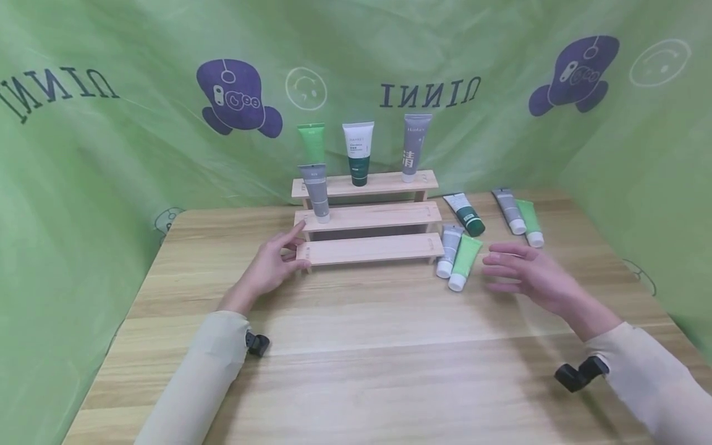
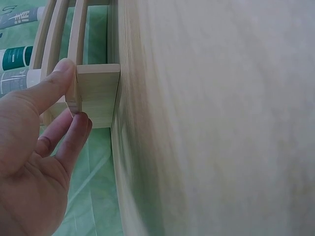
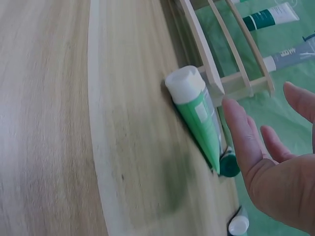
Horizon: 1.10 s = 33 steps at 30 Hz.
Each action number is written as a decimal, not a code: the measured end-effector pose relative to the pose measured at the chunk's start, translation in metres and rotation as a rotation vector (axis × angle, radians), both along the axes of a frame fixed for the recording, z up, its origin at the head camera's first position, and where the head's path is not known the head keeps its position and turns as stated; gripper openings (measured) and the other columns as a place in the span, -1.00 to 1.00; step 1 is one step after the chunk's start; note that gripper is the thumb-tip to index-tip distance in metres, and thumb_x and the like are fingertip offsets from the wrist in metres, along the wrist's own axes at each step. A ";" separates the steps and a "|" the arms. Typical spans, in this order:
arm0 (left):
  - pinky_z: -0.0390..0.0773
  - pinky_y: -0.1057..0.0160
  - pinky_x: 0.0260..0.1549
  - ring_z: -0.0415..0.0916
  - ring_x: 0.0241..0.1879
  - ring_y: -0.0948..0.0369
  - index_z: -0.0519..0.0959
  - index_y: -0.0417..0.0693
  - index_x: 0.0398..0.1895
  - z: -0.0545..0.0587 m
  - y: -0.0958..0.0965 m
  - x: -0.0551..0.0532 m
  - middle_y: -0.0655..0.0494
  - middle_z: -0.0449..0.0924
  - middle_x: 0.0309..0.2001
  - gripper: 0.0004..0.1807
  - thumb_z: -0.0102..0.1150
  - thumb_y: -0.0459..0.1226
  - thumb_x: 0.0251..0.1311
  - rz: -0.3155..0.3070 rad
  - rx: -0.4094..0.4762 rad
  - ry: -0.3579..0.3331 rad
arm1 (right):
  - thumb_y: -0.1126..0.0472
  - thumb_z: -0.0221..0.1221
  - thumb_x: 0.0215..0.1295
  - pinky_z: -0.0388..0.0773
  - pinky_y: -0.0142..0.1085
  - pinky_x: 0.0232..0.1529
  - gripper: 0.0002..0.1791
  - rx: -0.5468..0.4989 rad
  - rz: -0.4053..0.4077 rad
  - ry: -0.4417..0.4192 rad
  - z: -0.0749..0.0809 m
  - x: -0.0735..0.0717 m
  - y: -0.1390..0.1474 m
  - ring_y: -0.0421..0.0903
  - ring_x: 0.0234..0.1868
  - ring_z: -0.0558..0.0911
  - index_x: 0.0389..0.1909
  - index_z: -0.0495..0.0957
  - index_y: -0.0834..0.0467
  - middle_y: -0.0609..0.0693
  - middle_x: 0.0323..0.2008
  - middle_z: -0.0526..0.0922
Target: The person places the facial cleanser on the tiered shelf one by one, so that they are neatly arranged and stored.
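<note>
My left hand (image 1: pixel 271 262) pinches the left end of the lowest step of a three-tier wooden display rack (image 1: pixel 369 248), thumb on one side and fingers on the other in the left wrist view. On the rack's middle step stands a grey tube (image 1: pixel 317 191). The top step bears a green tube (image 1: pixel 313 143), a white-and-dark-green tube (image 1: pixel 358 151) and a grey-purple tube (image 1: pixel 415 148). My right hand (image 1: pixel 536 275) hovers with fingers extended, holding nothing. Nearest to it lies a light-green tube (image 1: pixel 465 259) with a white cap, against a grey tube (image 1: pixel 448 250).
Behind those two lies a white-and-green tube (image 1: pixel 466 213). Farther right, another grey tube (image 1: pixel 508 210) and a green tube (image 1: pixel 530 222) lie side by side. A printed green cloth (image 1: pixel 345 49) hangs behind and beside the wooden table (image 1: pixel 361 371).
</note>
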<state>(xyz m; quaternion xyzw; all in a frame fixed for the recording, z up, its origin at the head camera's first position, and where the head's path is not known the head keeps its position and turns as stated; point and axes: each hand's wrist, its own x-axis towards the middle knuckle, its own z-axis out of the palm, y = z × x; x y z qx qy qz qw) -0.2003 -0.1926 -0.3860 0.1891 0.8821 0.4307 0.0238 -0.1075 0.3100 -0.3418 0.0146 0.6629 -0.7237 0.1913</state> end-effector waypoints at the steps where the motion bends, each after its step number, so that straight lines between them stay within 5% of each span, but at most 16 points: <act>1: 0.58 0.15 0.20 0.46 0.14 -0.02 0.14 0.18 0.58 0.000 0.000 0.000 -0.11 0.54 0.16 0.06 0.51 -0.37 0.03 -0.001 0.002 0.001 | 0.24 0.04 0.56 0.69 -0.15 0.08 -0.72 -0.004 0.004 0.001 -0.001 0.000 0.002 -0.03 0.04 0.69 0.19 0.30 0.15 -0.08 -0.04 0.72; 7: 0.58 0.19 0.19 0.47 0.14 -0.02 0.15 0.16 0.58 0.001 0.000 0.000 -0.11 0.54 0.14 0.05 0.50 -0.38 0.04 0.002 0.010 -0.003 | 0.25 0.04 0.56 0.69 -0.12 0.08 -0.76 0.001 0.009 -0.017 -0.006 -0.002 0.013 -0.01 0.03 0.69 0.16 0.34 0.17 -0.03 -0.05 0.72; 15: 0.60 0.20 0.17 0.47 0.12 -0.02 0.15 0.16 0.58 0.001 0.000 0.000 -0.12 0.54 0.14 0.04 0.50 -0.38 0.04 0.008 0.015 -0.015 | 0.20 0.09 0.54 0.66 -0.12 0.12 -0.24 0.099 -0.006 -0.063 -0.008 -0.010 0.011 -0.04 0.06 0.67 0.46 -0.09 0.51 0.07 0.05 0.67; 22: 0.58 0.21 0.19 0.46 0.14 -0.03 0.14 0.15 0.58 0.002 0.001 0.001 -0.13 0.52 0.15 0.05 0.50 -0.40 0.03 0.007 0.024 -0.029 | 0.08 0.10 0.54 0.60 -0.07 0.19 -0.18 0.162 -0.015 -0.116 -0.011 -0.019 0.005 -0.04 0.08 0.65 0.49 -0.10 0.46 0.45 0.37 0.24; 33: 0.58 0.23 0.19 0.46 0.15 -0.02 0.14 0.16 0.58 0.001 0.001 0.000 -0.12 0.52 0.15 0.06 0.50 -0.40 0.02 0.014 0.025 -0.033 | 0.05 0.08 0.54 0.55 -0.05 0.26 -0.14 0.175 -0.016 -0.204 -0.016 -0.029 -0.005 -0.07 0.11 0.63 0.51 -0.17 0.45 0.47 0.44 0.06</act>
